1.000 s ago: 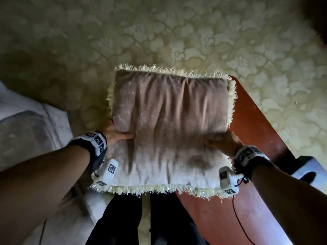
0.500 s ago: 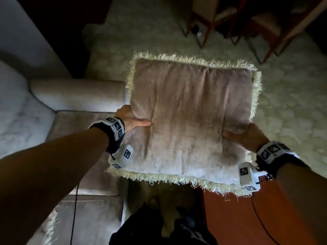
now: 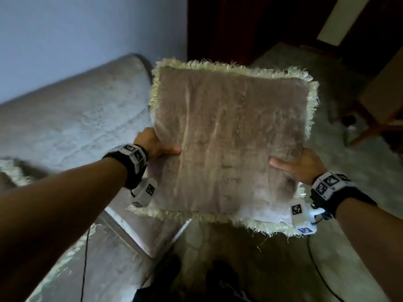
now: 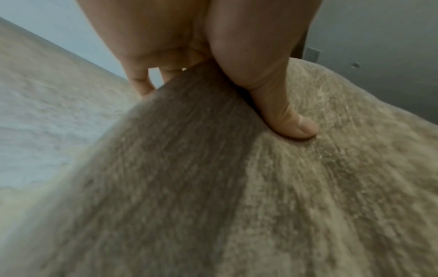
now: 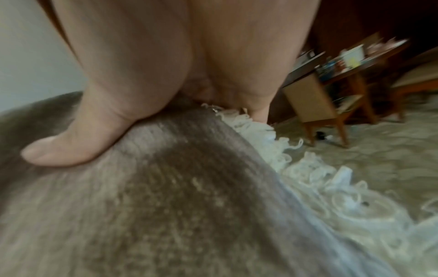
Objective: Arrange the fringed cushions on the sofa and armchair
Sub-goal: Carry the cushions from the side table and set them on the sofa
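A square taupe cushion (image 3: 231, 138) with a cream fringe hangs in the air in front of me, held flat between both hands. My left hand (image 3: 156, 144) grips its left edge, thumb on top (image 4: 291, 123) and fingers underneath. My right hand (image 3: 298, 164) grips the right edge the same way, its thumb pressed into the fabric (image 5: 71, 150) beside the fringe (image 5: 296, 168). The pale sofa (image 3: 76, 118) lies to the left below the cushion. The fringe of another cushion (image 3: 13, 171) shows at the far left edge.
A pale patterned carpet (image 3: 359, 192) covers the floor to the right. Wooden chairs (image 3: 381, 110) and a cluttered table (image 5: 355, 58) stand at the far right. A blue-grey wall (image 3: 76, 35) rises behind the sofa, with dark wood (image 3: 239, 25) beside it.
The view has swung left and up from the carpet and a red-brown table to the sofa and wall. Both hands carried the cushion along, keeping the same grip.
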`<state>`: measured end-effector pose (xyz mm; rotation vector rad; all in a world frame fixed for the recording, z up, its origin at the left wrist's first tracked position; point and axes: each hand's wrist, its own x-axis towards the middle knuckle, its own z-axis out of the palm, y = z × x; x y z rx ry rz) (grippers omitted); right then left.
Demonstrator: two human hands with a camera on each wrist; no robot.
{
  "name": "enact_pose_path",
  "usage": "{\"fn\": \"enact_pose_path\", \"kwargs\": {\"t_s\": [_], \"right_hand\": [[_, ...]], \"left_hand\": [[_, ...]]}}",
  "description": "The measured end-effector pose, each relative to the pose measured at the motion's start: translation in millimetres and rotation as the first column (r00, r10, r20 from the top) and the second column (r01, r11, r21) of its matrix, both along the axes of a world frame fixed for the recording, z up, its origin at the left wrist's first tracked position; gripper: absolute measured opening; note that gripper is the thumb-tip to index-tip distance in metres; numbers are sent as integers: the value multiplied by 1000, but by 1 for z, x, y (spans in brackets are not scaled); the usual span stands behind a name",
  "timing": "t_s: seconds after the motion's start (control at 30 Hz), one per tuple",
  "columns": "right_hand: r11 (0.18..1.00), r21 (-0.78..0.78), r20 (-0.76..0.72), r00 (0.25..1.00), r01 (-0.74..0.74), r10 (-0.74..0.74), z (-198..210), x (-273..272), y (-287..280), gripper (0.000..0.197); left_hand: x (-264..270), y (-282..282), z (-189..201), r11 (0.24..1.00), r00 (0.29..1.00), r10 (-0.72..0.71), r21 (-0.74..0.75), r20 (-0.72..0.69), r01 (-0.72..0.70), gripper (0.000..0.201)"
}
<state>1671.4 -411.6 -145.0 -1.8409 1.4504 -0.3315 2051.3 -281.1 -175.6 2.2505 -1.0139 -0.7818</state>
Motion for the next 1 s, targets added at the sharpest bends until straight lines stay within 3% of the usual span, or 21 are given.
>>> {"fn": "enact_pose_path", "kwargs": {"t_s": [0.17, 0.33, 0.53, 0.57, 0.67, 0.8, 0.9, 0.93, 1.0], "right_hand": [[967, -19, 2, 967, -254, 254, 3, 74, -60, 60], [877, -29, 6, 877, -480, 481, -2, 149, -91, 90], [782, 64, 43, 784, -620, 619, -19, 252, -96, 70], [765, 70, 36, 768, -641, 640, -26, 270, -96, 76], [735, 27, 7, 736, -677, 677, -54, 330, -99, 121], [684, 70, -106, 677, -726, 728, -92, 410, -106, 112], [662, 122, -115, 652, -739, 749, -129, 465, -120, 139], [656, 143, -138, 642, -741, 754, -142, 482, -124, 138], [640, 247, -147, 625, -727, 767, -171, 510, -132, 104]], "left_hand": [[24, 31, 2, 965, 965, 261, -19, -18, -261, 76], [31, 80, -11, 864, 863, 503, -5, -49, -504, 89], [62, 120, -26, 748, 745, 663, 27, -66, -663, 87], [71, 126, -32, 736, 732, 677, 28, -82, -677, 90], [107, 138, -58, 699, 691, 713, 44, -115, -714, 99], [168, 134, -117, 665, 641, 743, 102, -191, -740, 110], [207, 126, -162, 647, 604, 757, 162, -248, -745, 109], [216, 122, -174, 643, 597, 762, 183, -253, -744, 104], [235, 115, -196, 648, 598, 759, 215, -257, -731, 97]]}}
